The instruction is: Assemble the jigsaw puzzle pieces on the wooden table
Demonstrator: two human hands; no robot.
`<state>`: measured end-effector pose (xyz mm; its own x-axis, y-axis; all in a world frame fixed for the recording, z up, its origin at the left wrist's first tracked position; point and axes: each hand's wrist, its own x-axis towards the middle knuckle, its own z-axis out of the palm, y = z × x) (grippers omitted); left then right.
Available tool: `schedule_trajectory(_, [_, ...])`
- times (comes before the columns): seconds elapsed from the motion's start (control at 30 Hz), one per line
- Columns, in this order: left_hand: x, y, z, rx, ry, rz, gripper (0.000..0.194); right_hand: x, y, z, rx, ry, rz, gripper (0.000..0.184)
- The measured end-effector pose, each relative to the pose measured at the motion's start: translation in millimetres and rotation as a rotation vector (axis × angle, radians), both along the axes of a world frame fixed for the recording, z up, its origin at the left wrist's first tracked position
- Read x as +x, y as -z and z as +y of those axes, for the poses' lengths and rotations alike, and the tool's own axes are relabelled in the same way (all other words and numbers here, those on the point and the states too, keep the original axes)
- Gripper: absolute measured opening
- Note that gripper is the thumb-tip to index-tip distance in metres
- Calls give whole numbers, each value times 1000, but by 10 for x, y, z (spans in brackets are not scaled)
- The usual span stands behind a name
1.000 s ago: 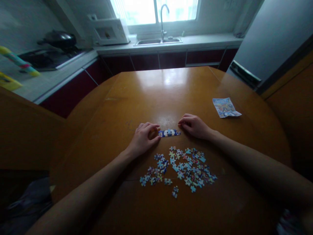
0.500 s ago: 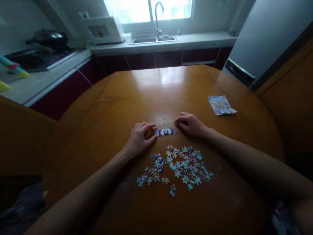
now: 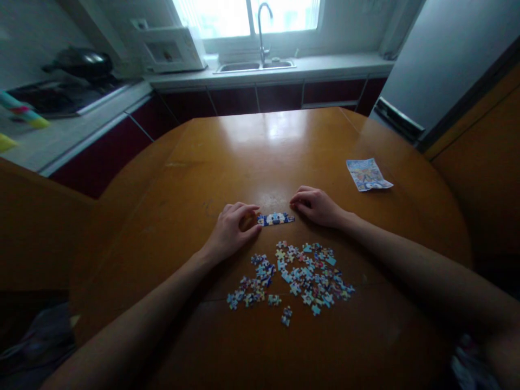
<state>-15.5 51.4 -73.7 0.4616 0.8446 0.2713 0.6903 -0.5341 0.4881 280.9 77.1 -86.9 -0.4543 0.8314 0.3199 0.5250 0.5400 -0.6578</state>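
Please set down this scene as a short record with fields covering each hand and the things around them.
Left hand: at the puzzle strip's left end, thumb and forefinger apart; contact unclear
Right hand: near the strip's right end, fingers curled
Loose pieces: mostly two clusters, nearer the person than the strip
Printed sheet: right, beyond the right hand
Surface: wooden table

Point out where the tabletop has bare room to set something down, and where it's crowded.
Widest on the wooden table: the stretch beyond the left hand and right hand, left of the creased printed sheet. Another lies this side of the loose jigsaw pieces, between the forearms. Crowded: around those pieces and the assembled jigsaw strip between the hands.
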Motion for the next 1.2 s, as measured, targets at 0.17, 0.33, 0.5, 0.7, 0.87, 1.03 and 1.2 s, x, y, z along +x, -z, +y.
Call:
schedule_trajectory(0.17, [38,-49,-33,5,-35,-137,24,5,4,5,7,-4,-2,16])
schedule_trajectory(0.33, [54,-49,-49,3,-69,-215,18,-2,-11,-4,-8,0,4,16])
schedule_trajectory(0.5, [49,-52,-46,11,-86,-238,18,-2,2,6,0,7,8,15])
schedule_trajectory(0.7, [36,-66,-41,13,-104,-247,18,-1,6,25,14,0,0,15])
schedule_trajectory(0.87, [27,-51,-35,6,-93,-257,17,-5,-10,20,6,3,-6,16])
schedule_trajectory(1.03, [41,-44,-36,-1,-94,-266,17,-9,-18,10,-2,14,-32,16])
schedule_trajectory(1.2, [59,-60,-40,5,-86,-271,16,-7,-17,8,-3,8,-24,16])
